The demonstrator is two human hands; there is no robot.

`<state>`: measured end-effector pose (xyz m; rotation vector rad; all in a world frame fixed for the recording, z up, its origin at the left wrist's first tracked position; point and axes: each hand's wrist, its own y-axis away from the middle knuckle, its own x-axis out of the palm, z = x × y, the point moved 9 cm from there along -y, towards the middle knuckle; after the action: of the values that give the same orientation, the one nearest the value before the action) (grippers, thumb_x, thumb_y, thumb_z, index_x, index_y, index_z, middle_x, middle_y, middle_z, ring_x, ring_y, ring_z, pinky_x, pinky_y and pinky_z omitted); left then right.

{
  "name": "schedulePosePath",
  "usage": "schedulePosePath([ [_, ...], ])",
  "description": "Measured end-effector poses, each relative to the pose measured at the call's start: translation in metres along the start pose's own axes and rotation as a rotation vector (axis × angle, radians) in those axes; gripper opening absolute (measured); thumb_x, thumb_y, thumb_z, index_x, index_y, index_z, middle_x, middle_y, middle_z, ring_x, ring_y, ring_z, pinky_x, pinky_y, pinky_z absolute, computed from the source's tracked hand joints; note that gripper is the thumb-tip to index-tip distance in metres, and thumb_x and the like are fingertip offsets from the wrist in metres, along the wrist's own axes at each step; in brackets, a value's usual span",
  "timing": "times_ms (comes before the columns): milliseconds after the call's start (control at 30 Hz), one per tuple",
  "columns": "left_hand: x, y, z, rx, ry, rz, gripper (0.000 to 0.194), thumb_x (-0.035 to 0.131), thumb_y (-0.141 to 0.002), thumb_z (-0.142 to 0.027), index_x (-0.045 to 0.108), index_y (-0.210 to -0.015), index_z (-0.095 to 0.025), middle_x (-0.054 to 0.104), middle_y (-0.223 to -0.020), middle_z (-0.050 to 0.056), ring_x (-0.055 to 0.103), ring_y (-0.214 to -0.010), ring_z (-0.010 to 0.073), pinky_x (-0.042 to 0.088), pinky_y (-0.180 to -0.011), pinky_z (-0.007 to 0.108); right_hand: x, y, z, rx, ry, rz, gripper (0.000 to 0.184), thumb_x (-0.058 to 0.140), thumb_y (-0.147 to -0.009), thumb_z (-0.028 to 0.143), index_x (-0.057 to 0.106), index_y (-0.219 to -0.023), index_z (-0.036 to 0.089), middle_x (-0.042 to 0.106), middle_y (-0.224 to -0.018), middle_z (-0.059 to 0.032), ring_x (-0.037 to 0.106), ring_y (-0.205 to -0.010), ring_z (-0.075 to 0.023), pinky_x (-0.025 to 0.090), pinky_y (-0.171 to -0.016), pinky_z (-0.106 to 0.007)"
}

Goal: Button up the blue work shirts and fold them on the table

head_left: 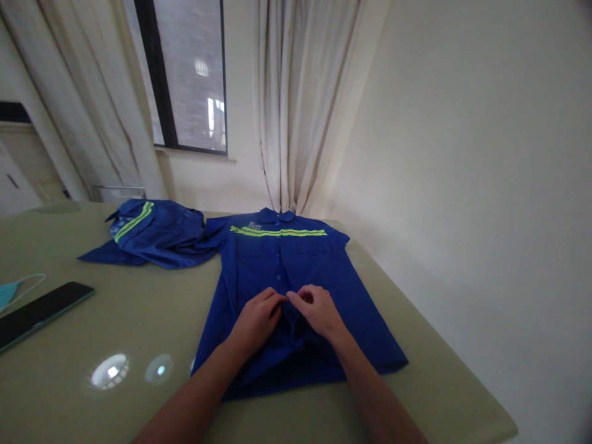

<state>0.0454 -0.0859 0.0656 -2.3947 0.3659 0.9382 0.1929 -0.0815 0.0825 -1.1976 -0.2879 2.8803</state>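
A blue work shirt [314, 265] with a collar, chest pockets and a yellow-green reflective stripe lies spread on the table, collar at the far end. Buttons run down its front placket. My left hand [261, 314] pinches the placket in the lower half of the shirt, fingers closed. Right beside it, my right hand [317, 308] pinches the same front edge, thumb and forefinger together. Between the hands the cloth is lifted and bunched below the fingertips. Whether a button sits in the fingers is too small to tell.
A second crumpled blue garment [161, 231] with a reflective stripe lies at the far left, touching the shirt's sleeve. A black phone [44, 311] and a light-blue face mask [8, 293] rest on the glossy table [152, 320]. The wall [485, 216] borders the right side.
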Motion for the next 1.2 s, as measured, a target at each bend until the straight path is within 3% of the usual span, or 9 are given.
schedulePosePath([
  [67, 0.000, -0.001, 0.000, 0.009, 0.072, -0.003, 0.031, 0.049, -0.093, -0.012, 0.072, -0.108, -0.025, 0.070, -0.103, 0.004, 0.067, -0.094, 0.0176, 0.052, -0.087, 0.030, 0.002, 0.005, 0.008, -0.038, 0.085, -0.014, 0.031, 0.079, -0.075, 0.050, 0.072, -0.082, 0.020, 0.065, -0.088, -0.0035, 0.060, -0.081, -0.0185, 0.042, -0.070, -0.028],
  [133, -0.002, -0.003, 0.003, -0.013, 0.158, -0.026, 0.027, 0.051, -0.092, -0.013, 0.072, -0.105, -0.024, 0.072, -0.100, 0.003, 0.068, -0.092, 0.0177, 0.053, -0.085, 0.030, 0.008, 0.008, 0.010, -0.071, 0.137, 0.001, 0.034, 0.086, -0.068, 0.043, 0.071, -0.088, 0.021, 0.063, -0.099, -0.0048, 0.060, -0.091, -0.0210, 0.044, -0.076, -0.029],
  [267, -0.001, -0.005, 0.018, -0.108, 0.358, -0.059, 0.018, 0.059, -0.089, -0.017, 0.068, -0.104, -0.023, 0.075, -0.094, 0.002, 0.071, -0.087, 0.0177, 0.055, -0.083, 0.032, 0.013, 0.004, 0.002, -0.096, 0.107, 0.029, 0.009, 0.073, -0.075, 0.018, 0.072, -0.083, 0.022, 0.064, -0.091, -0.0032, 0.060, -0.080, -0.0177, 0.042, -0.074, -0.029],
  [333, 0.004, -0.005, 0.023, -0.147, 0.401, -0.035, 0.021, 0.064, -0.085, -0.015, 0.067, -0.105, -0.022, 0.075, -0.093, 0.002, 0.071, -0.085, 0.0173, 0.056, -0.081, 0.031, 0.011, -0.001, -0.002, -0.102, 0.019, 0.016, 0.011, 0.067, -0.076, 0.013, 0.071, -0.080, 0.022, 0.065, -0.083, -0.0017, 0.058, -0.074, -0.0161, 0.042, -0.071, -0.029],
  [533, 0.002, -0.003, 0.018, -0.111, 0.082, -0.031, 0.011, 0.064, -0.088, -0.016, 0.070, -0.094, -0.023, 0.069, -0.090, 0.001, 0.067, -0.082, 0.0182, 0.053, -0.079, 0.031, 0.003, -0.010, -0.011, -0.064, -0.226, 0.002, 0.011, 0.070, -0.082, 0.030, 0.073, -0.077, 0.021, 0.067, -0.078, -0.0008, 0.060, -0.073, -0.0171, 0.043, -0.069, -0.029],
  [633, 0.006, -0.002, 0.011, -0.043, -0.002, 0.002, 0.020, 0.057, -0.094, -0.017, 0.072, -0.104, -0.025, 0.067, -0.096, 0.002, 0.066, -0.089, 0.0186, 0.052, -0.084, 0.031, 0.003, -0.010, -0.011, -0.059, -0.263, 0.002, 0.015, 0.074, -0.080, 0.035, 0.073, -0.077, 0.020, 0.068, -0.078, -0.0012, 0.060, -0.072, -0.0170, 0.043, -0.068, -0.029],
  [767, 0.009, -0.001, 0.005, 0.005, 0.009, 0.026, 0.028, 0.050, -0.098, -0.018, 0.070, -0.116, -0.026, 0.066, -0.101, 0.003, 0.065, -0.092, 0.0179, 0.052, -0.087, 0.030, 0.002, -0.008, -0.006, -0.075, -0.208, -0.035, 0.010, 0.076, -0.076, 0.029, 0.072, -0.075, 0.020, 0.069, -0.080, -0.0022, 0.060, -0.070, -0.0164, 0.044, -0.066, -0.028],
  [933, 0.004, -0.002, 0.004, 0.005, 0.073, -0.020, 0.023, 0.054, -0.095, -0.016, 0.070, -0.109, -0.025, 0.067, -0.100, 0.003, 0.066, -0.090, 0.0175, 0.052, -0.084, 0.030, 0.005, -0.006, 0.000, -0.115, -0.155, -0.045, 0.004, 0.071, -0.076, 0.020, 0.071, -0.072, 0.020, 0.067, -0.079, -0.0025, 0.059, -0.070, -0.0161, 0.045, -0.066, -0.028],
  [1200, 0.001, -0.003, 0.011, -0.042, 0.152, -0.073, 0.015, 0.058, -0.088, -0.015, 0.065, -0.099, -0.023, 0.068, -0.090, 0.000, 0.064, -0.080, 0.0164, 0.052, -0.076, 0.030, 0.016, -0.014, -0.028, 0.025, -0.367, 0.043, 0.013, 0.068, -0.073, 0.022, 0.076, -0.083, 0.020, 0.072, -0.085, -0.0017, 0.064, -0.079, -0.0186, 0.049, -0.075, -0.030],
])
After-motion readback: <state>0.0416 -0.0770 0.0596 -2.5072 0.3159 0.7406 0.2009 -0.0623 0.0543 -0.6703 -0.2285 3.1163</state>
